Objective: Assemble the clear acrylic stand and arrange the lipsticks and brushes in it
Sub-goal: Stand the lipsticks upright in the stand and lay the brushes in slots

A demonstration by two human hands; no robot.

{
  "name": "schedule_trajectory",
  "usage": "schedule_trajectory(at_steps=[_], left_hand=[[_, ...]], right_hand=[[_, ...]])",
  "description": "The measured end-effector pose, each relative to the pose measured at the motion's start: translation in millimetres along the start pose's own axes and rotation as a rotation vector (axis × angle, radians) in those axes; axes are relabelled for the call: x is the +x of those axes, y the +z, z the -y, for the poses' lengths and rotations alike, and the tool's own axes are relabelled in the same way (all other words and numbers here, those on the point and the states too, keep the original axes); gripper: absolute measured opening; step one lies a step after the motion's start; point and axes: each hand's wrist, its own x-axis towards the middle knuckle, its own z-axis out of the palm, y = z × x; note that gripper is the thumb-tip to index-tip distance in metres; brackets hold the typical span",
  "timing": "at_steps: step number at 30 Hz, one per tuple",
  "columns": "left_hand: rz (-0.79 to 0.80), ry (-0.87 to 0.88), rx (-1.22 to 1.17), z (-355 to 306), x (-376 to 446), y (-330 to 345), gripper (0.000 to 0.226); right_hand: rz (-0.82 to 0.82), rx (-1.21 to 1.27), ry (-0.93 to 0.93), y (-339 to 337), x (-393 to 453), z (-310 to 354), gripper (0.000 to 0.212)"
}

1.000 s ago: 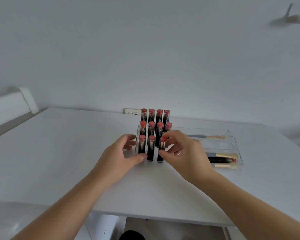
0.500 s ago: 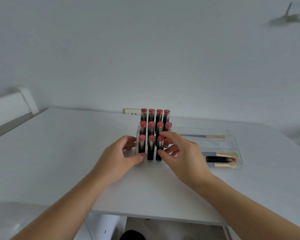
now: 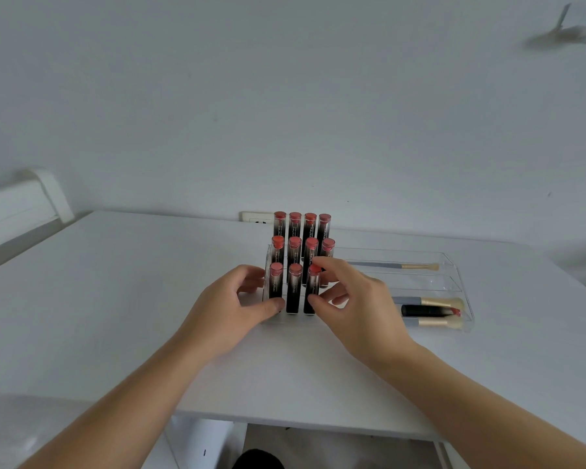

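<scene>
My right hand (image 3: 356, 302) pinching front-row lipstick (image 3: 313, 290), third slot of clear tiered stand (image 3: 268, 265) mid white worktop (image 3: 115, 299). Left hand (image 3: 232, 308) gripping stand's left end, thumb on front. Brushes (image 3: 430, 302) lying in clear tray (image 3: 454, 265) just right.

Both forearms are bare from the wrists up, with no sleeves showing. The left hand (image 3: 230, 309) and right hand (image 3: 359, 309) wear no rings, watch or gloves. Nails are short and unpainted.
</scene>
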Motion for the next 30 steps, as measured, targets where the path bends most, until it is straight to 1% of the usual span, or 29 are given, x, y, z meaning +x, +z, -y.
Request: schedule_trajectory(at_steps=[9,19,30], left_hand=[[-0.007,-0.011,-0.031,-2.1,1.1,-0.3,0.046],[-0.008,-0.022,-0.053,-2.4,0.8,-0.4,0.045],[-0.004,-0.01,-0.051,0.6,1.6,-0.6,0.054]], right_hand=[[-0.01,0.003,-0.002,2.2,-1.6,-0.7,0.05],[0.013,-0.003,0.015,3.2,-3.7,-3.1,0.056],[0.025,-0.03,0.004,-1.3,-3.8,-4.4,0.058]])
